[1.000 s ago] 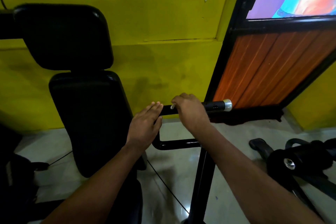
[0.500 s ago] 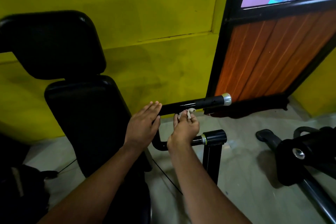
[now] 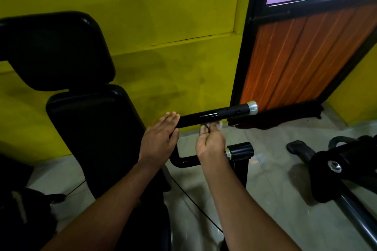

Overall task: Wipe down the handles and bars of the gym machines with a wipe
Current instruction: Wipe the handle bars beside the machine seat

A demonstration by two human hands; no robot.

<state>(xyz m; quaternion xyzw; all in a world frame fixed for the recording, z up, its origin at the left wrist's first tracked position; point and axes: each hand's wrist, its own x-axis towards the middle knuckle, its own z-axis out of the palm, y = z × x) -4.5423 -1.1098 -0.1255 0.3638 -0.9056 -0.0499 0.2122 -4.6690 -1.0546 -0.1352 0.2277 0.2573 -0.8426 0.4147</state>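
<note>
Handle point(image 3: 216, 115): black bar with a silver cap point(image 3: 252, 107) at its right end, lying level before the yellow wall point(image 3: 163, 26).
Wipe point(image 3: 220, 124): small pale scrap just under the handle's middle; blurred, probably touching its underside.
Right hand point(image 3: 211, 141): below the handle, palm up, fingertips pinching the wipe.
Left hand point(image 3: 158, 138): at the handle's left end, flat, fingers straight and together, holding nothing.
Seat pad point(image 3: 91, 138): black, left of the handle.
</note>
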